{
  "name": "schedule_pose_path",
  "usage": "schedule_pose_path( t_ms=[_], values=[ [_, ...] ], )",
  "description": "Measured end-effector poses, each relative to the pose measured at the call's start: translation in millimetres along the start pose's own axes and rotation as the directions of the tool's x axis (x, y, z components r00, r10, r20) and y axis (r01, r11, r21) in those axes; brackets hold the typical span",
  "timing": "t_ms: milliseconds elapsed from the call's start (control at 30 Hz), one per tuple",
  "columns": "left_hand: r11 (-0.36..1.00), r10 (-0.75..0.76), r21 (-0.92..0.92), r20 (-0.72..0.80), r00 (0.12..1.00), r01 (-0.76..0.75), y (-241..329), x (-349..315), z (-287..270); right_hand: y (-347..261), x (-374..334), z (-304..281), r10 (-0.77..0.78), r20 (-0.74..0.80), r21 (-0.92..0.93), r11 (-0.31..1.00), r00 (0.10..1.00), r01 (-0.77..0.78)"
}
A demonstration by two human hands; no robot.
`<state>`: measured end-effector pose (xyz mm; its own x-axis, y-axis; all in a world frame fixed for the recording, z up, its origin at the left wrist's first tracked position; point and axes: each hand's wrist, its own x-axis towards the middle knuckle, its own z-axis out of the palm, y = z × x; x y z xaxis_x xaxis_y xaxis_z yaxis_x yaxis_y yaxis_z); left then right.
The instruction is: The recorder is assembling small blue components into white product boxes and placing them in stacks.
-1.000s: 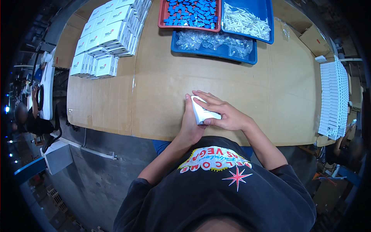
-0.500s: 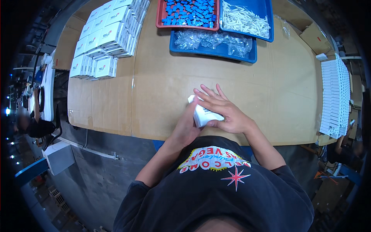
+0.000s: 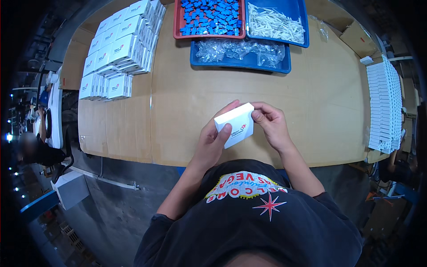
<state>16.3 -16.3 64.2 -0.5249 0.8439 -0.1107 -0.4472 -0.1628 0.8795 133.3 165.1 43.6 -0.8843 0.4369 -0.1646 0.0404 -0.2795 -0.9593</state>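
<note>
"What's largest there?"

"The wide, brown cardboard-topped counter (image 3: 311, 98), with stacked square white boxes (image 3: 118, 46) at its far left and a shallow red plastic tray (image 3: 209, 37) of small blue pieces (image 3: 211, 18) at the far side."

"And the hands?"

"The left hand (image 3: 212, 138), partly closed, grips the left side of a flat square white box (image 3: 238, 127) over the near counter; the right hand (image 3: 275, 127), half curled, pinches its upper right corner."

A workshop, by its stacked white boxes (image 3: 120, 49), small-parts trays (image 3: 209, 37) and cardboard-topped table (image 3: 311, 102).
</note>
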Motion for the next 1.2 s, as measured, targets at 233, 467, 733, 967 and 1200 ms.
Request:
schedule_pose_path(
  t_ms=[233,467,733,967,1200],
  values=[
    [0.995,-0.011,0.096,0.037,0.999,0.007,0.3,-5.2,-2.2,-3.1,-2.5,1.6,-0.001,0.096,0.071,0.997,0.995,-0.006],
    [0.985,0.023,0.169,0.045,0.999,-0.031,5.8,-4.6,4.1,-18.3,2.8,6.3,-0.033,0.159,0.127,0.992,0.987,0.012],
    [0.989,0.062,0.136,-0.062,0.996,-0.053,3.2,-2.9,5.4,-12.0,3.7,7.8,0.067,0.226,-0.097,0.994,0.972,-0.046],
    [0.997,0.070,0.024,-0.215,0.974,-0.067,-5.6,1.4,-4.6,-8.7,4.3,7.4,0.005,0.074,0.230,0.973,0.997,-0.022],
    [0.928,0.173,0.337,-0.018,0.985,-0.156,-3.1,5.5,-11.6,-18.5,4.6,13.1,-0.116,0.040,0.019,0.993,0.992,0.115]
  ],
)
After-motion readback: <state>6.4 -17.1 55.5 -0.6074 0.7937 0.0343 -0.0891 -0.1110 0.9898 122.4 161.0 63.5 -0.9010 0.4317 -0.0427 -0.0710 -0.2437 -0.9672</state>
